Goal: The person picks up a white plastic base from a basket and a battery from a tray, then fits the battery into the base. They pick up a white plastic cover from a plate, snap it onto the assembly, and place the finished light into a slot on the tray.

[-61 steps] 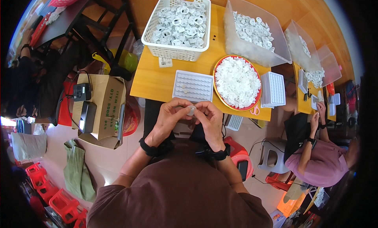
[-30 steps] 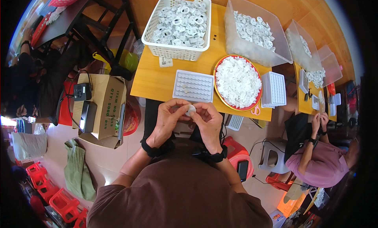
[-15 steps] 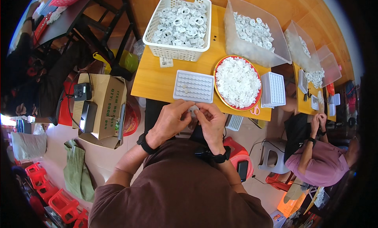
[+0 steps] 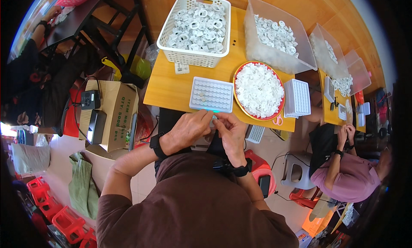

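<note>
My left hand (image 4: 191, 128) and my right hand (image 4: 231, 130) meet in front of the table's near edge. Their fingertips pinch a small white plastic part (image 4: 214, 117) between them, mostly covered by the fingers, with a bluish gleam at it. Just beyond my fingers lies a white tray (image 4: 197, 107) with rows of round wells. To its right, a red plate with a yellow rim (image 4: 234, 86) bears a heap of small white plastic pieces (image 4: 259, 89).
On the yellow table (image 4: 161, 89) stand a white basket (image 4: 189, 58) and a clear bin (image 4: 274, 61), both holding white parts. Stacked trays (image 4: 300, 98) and pink-handled scissors (image 4: 278, 120) lie right. A cardboard box (image 4: 120, 115) stands left; a co-worker (image 4: 343, 179) sits right.
My left hand has turned so its back shows more, and its elbow has swung outward. A bluish gleam now shows at my fingertips and the tray's near edge.
</note>
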Demonstrator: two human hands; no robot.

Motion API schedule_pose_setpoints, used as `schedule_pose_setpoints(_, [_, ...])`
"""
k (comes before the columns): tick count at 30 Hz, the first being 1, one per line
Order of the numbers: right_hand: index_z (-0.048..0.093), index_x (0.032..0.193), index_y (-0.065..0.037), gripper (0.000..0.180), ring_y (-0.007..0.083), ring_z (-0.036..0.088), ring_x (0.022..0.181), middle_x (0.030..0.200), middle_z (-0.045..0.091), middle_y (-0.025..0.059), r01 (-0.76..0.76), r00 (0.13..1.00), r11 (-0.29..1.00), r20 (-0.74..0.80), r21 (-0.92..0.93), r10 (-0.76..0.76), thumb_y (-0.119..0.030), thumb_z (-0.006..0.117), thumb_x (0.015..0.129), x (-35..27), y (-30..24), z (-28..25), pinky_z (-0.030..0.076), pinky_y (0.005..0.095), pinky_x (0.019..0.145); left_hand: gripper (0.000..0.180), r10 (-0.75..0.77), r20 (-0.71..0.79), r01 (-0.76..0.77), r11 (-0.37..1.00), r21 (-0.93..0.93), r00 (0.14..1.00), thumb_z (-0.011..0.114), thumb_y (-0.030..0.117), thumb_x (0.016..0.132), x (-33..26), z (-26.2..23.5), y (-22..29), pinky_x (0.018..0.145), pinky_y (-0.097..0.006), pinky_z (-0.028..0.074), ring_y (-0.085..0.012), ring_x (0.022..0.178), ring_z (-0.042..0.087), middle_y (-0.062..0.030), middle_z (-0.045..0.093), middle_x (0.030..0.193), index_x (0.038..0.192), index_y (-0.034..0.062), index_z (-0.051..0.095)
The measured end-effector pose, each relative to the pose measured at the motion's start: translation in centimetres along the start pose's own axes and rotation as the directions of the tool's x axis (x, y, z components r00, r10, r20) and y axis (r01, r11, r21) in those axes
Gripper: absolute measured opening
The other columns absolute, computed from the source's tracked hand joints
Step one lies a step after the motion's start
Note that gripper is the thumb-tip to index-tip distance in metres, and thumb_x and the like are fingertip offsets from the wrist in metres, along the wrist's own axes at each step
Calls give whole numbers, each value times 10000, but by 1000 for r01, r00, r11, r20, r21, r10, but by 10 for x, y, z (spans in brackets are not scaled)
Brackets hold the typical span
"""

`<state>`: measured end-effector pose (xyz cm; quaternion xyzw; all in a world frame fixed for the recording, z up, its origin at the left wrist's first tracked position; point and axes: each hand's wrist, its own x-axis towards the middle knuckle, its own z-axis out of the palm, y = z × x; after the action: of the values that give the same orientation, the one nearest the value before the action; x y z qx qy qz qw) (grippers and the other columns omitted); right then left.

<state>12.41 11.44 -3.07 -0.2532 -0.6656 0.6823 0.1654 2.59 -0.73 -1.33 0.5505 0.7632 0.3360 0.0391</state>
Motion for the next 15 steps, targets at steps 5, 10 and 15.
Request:
schedule_pose_setpoints(5, [625, 933, 20, 146, 24, 492, 603, 729, 562, -2, -15, 1000, 999, 0, 41, 15, 26, 619, 788, 0, -5, 3, 411, 172, 541, 225, -11, -58, 7, 998, -66, 998, 604, 17, 705, 2, 1, -9, 544, -360, 479, -303, 641, 576, -148, 542, 754, 915, -5, 529])
schedule_pose_setpoints(10, [601, 885, 9, 108, 30, 529, 623, 737, 572, 0, 158, 986, 987, -64, 28, -156, 21, 633, 783, -1, -7, 12, 412, 166, 541, 213, -382, -79, 264, 759, -595, 921, 595, -60, 740, 2, 1, -4, 660, -263, 514, -161, 729, 621, -82, 586, 829, 948, -14, 589])
schedule_pose_setpoints(15, [592, 849, -5, 108, 51, 549, 614, 731, 573, 20, 307, 944, 942, -81, -132, -319, 13, 656, 763, -3, -7, 16, 426, 180, 520, 173, -517, 29, 210, 296, -932, 856, 556, -71, 796, -4, 14, -10, 754, -238, 492, -119, 874, 580, -40, 526, 964, 953, -16, 605])
